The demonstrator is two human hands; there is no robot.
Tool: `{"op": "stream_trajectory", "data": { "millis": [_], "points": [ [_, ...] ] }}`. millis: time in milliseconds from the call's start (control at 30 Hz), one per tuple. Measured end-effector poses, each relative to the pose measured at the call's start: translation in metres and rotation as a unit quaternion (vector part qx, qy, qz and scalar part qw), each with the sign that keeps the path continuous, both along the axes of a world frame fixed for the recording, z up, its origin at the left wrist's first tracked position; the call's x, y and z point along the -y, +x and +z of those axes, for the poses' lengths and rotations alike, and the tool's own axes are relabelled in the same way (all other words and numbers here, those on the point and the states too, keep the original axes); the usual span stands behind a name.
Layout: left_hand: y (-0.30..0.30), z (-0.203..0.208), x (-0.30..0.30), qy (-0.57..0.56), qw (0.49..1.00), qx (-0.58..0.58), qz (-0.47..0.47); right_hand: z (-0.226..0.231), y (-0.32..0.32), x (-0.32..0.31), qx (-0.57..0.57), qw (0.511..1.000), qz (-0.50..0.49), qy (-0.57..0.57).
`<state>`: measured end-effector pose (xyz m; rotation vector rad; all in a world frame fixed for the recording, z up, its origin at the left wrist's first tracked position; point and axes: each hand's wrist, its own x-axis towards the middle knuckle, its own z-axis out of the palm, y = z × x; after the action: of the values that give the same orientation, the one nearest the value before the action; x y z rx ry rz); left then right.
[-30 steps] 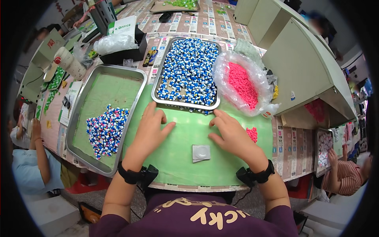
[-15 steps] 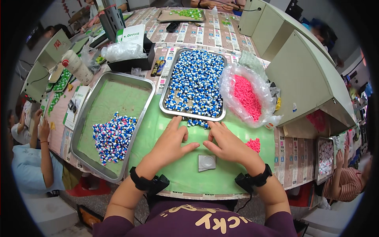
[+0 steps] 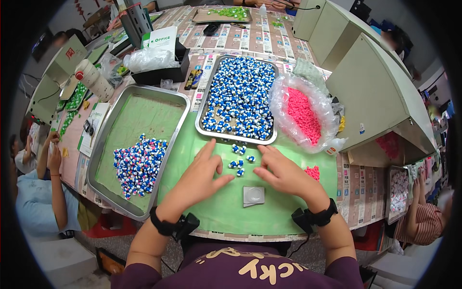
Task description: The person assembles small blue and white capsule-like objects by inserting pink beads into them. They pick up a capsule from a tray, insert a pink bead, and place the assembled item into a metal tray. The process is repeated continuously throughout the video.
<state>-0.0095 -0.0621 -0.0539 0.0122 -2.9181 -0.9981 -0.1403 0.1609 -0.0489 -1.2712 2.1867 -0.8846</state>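
Both my hands rest low over the green mat [image 3: 216,212], at the near edge of a metal tray [image 3: 236,137] heaped with small blue-and-white pieces [image 3: 240,91]. My left hand [image 3: 199,176] has its index finger stretched toward the tray's near left corner, thumb apart, holding nothing. Opposite it, my right hand [image 3: 284,173] is also spread and empty, fingertips by the near right corner. Several loose blue-and-white pieces [image 3: 237,164] lie on the mat between them; the right thumb is close to these. Nearer to me sits a small pale square block [image 3: 253,195] with a round mark.
At left, a larger tray [image 3: 139,113] holds a pile of blue, white and pink pieces [image 3: 139,166]. A clear bag [image 3: 276,103] of pink pieces [image 3: 304,115] and a small pink pile [image 3: 313,172] lie right. A grey metal hood [image 3: 370,96] stands beyond; co-workers sit both sides.
The loose blue-and-white pieces, bunched against the tray's near edge before, are now spread on the mat nearer to me. My hands have shifted slightly apart.
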Motion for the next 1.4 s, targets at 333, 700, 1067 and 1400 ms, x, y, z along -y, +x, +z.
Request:
{"op": "stream_trajectory", "data": {
  "millis": [333, 700, 1067, 1400],
  "points": [
    [-0.02, -0.011, 0.001, 0.077, 0.996, -0.035, -0.042, -0.017, -0.001, 0.022, 0.003, 0.997, 0.047, -0.058],
    [-0.028, -0.008, -0.005, 0.047, 0.995, -0.025, -0.08, -0.017, -0.004, 0.027, 0.021, 0.997, 0.055, -0.04],
    [-0.002, 0.014, 0.012, 0.093, 0.993, 0.034, -0.064, 0.01, -0.01, -0.004, 0.13, 0.99, -0.018, -0.049],
    [-0.039, -0.013, -0.013, -0.09, 0.99, -0.096, -0.047, 0.032, -0.012, -0.054, 0.038, 0.988, -0.146, -0.017]
  ]
}}
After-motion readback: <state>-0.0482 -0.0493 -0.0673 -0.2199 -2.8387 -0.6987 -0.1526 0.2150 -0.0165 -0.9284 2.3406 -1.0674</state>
